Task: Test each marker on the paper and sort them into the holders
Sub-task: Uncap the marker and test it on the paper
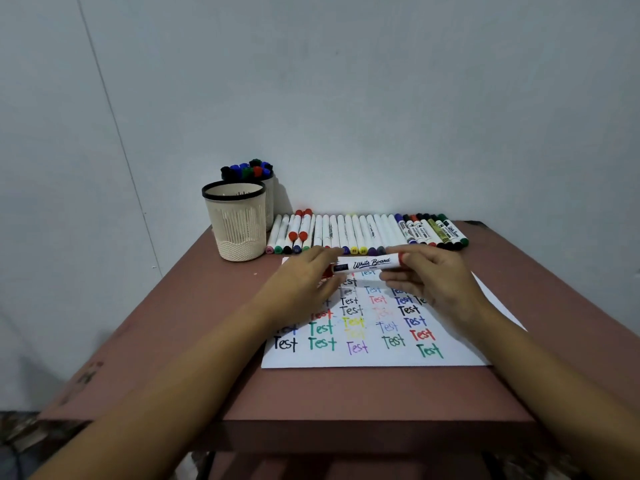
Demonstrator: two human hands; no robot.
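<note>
We count two holders: one (239,230) in front and a second (269,199) behind it, whose cluster of marker caps is too crowded for us to number. One table (346,393) carries one sheet of paper (374,360), where we make out more than twenty written "Test" words, some partly covered. We see two hands, left hand (304,275) and right hand (429,282), with one whiteboard marker (367,264) between them. The row of slim markers (360,230) numbers roughly sixteen, with two red-capped markers (300,223) on top and about seven thick markers (429,230) at its right end.
</note>
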